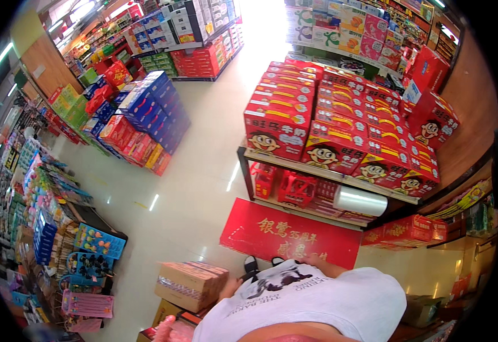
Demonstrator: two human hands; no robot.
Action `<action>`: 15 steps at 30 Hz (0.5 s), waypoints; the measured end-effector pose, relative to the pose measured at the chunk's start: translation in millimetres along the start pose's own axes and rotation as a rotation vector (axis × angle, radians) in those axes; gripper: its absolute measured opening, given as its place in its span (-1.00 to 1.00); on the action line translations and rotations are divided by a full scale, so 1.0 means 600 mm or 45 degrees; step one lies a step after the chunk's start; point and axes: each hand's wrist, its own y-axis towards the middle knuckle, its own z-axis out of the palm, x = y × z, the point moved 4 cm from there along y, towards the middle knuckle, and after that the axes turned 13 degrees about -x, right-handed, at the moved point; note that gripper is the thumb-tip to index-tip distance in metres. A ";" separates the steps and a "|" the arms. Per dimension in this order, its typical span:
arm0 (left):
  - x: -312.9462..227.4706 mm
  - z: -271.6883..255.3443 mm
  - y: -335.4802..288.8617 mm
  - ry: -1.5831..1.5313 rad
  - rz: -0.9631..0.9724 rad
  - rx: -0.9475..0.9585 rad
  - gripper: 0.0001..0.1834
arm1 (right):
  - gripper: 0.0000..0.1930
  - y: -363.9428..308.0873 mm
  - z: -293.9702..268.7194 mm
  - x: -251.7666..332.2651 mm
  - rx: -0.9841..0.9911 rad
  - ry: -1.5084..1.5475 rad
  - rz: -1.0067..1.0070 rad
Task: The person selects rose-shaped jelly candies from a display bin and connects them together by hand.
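Observation:
My left hand (229, 288) hangs low beside my white printed T-shirt (329, 299), close to the right side of a brown cardboard carton (189, 284). Whether it touches the carton I cannot tell; its fingers are too small and partly hidden. On the other side, part of my right arm and hand (317, 264) shows past the shirt's edge, over a red floor mat (289, 233) with gold lettering. The shirt hides much of that hand, and nothing can be seen in it. My dark shoes (251, 265) stand at the mat's near left edge.
Red drink cartons (340, 122) fill a rack ahead right, with a clear plastic-wrapped roll (360, 201) on its lower shelf. Blue and red boxes (146, 114) stand stacked across the pale tiled aisle (203, 148). Small goods hang on a display (98, 242) at left.

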 end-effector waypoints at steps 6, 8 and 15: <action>0.113 0.066 -0.033 -0.026 -0.295 0.134 -0.55 | -0.50 0.016 0.099 -0.022 0.062 0.271 0.092; 0.134 0.061 -0.021 -0.046 -0.296 0.133 -0.56 | -0.49 -0.006 0.086 0.015 0.136 0.368 0.264; 0.108 -0.021 0.066 -0.132 -0.172 -0.044 -0.55 | -0.57 -0.099 0.189 -0.015 0.292 0.961 0.705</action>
